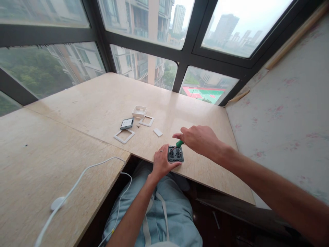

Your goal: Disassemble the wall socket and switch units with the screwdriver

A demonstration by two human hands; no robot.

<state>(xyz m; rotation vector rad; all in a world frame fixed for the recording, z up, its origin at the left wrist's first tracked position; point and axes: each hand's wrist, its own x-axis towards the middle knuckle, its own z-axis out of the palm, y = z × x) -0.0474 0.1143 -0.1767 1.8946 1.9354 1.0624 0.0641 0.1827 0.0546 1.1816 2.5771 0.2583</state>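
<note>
A grey switch module (175,154) lies on the beige stone worktop (102,103) near its front edge. My left hand (161,162) grips the module's left side with fingers and thumb curled round it; a ring shows on one finger. My right hand (199,139) is closed on a green-handled screwdriver (179,143), whose tip points down into the module's top left part.
Further back lie a second grey switch module (127,123), two white frames (124,136) (146,120), a white back box (139,111), a small white cover (157,132) and tiny screws (138,126). A white cable (84,173) crosses the left worktop. Windows stand behind, a wall at right.
</note>
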